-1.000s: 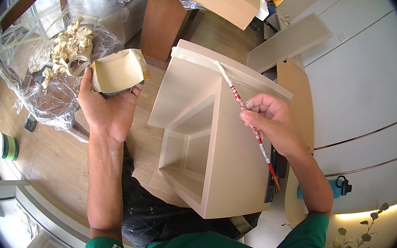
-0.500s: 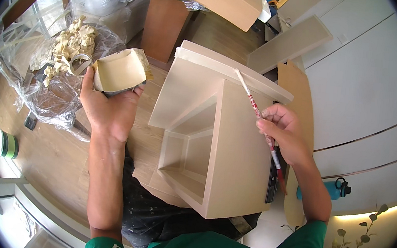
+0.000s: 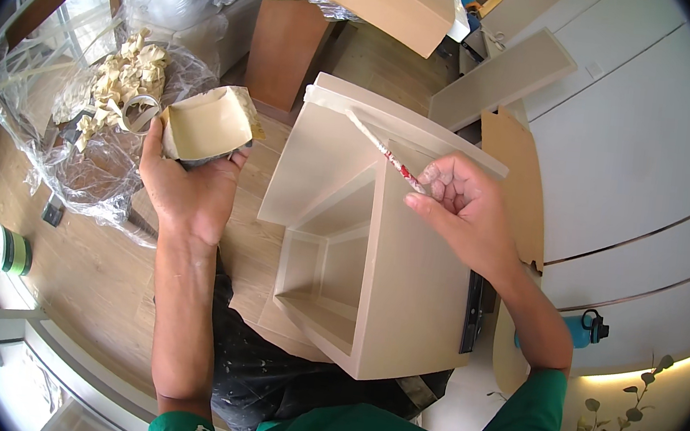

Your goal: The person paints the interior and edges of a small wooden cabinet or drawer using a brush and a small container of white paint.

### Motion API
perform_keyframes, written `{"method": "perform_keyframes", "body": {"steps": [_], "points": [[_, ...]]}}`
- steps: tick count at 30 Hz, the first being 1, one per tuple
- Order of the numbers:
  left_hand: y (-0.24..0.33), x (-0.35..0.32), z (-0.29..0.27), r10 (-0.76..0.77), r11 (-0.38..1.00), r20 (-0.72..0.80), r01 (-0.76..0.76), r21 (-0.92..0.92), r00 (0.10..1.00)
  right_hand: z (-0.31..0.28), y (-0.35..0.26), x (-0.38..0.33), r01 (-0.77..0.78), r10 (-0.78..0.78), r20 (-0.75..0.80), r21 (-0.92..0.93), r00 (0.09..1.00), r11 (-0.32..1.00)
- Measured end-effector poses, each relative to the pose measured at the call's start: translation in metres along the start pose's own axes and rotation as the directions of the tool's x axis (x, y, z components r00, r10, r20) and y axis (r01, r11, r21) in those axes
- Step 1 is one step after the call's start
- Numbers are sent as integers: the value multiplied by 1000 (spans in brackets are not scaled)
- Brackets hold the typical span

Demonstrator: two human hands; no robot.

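Observation:
My left hand (image 3: pixel 194 195), palm up, cradles a small open cardboard box (image 3: pixel 210 124) lined with cream paint. Its fingers curve around the box's near side and underside. Between thumb and fingers of my right hand (image 3: pixel 469 216) is a thin paintbrush (image 3: pixel 385 152), its handle smeared white and red. The pale bristle end lies over the beige front panel of a drawer (image 3: pixel 421 291); I cannot tell whether it touches. The drawer, an open beige box with a wider front panel, stands tilted before my dark trousers.
Crumpled masking tape (image 3: pixel 130 79) and a tape roll (image 3: pixel 140 112) lie on plastic sheeting at left. A green-banded tub (image 3: pixel 9 249) sits on the wooden floor. To the right are white cabinets (image 3: pixel 637 154), a blue bottle (image 3: pixel 581 331) and a leafy plant (image 3: pixel 604 428).
My right hand has moved left and slightly up, carrying the paintbrush tip leftward along the panel's edge. My left hand and the cardboard box have stayed nearly still.

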State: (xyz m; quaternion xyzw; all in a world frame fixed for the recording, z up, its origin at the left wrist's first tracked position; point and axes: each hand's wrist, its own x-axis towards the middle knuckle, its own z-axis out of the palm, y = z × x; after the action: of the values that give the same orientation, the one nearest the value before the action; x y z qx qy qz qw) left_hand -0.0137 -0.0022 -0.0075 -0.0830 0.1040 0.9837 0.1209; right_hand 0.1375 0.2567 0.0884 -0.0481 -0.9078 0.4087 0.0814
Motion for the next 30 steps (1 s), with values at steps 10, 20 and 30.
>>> {"method": "perform_keyframes", "body": {"steps": [10, 20, 30], "points": [[2, -3, 2, -4, 1000, -4, 4, 9, 1000, 3, 5, 5, -21, 23, -14, 81, 1000, 996], [-1, -1, 1, -9, 1000, -4, 9, 19, 1000, -2, 6, 1, -16, 20, -34, 103, 999, 995], [0, 2, -4, -17, 999, 18, 16, 45, 1000, -6, 11, -3, -12, 17, -52, 105, 998, 994]]}}
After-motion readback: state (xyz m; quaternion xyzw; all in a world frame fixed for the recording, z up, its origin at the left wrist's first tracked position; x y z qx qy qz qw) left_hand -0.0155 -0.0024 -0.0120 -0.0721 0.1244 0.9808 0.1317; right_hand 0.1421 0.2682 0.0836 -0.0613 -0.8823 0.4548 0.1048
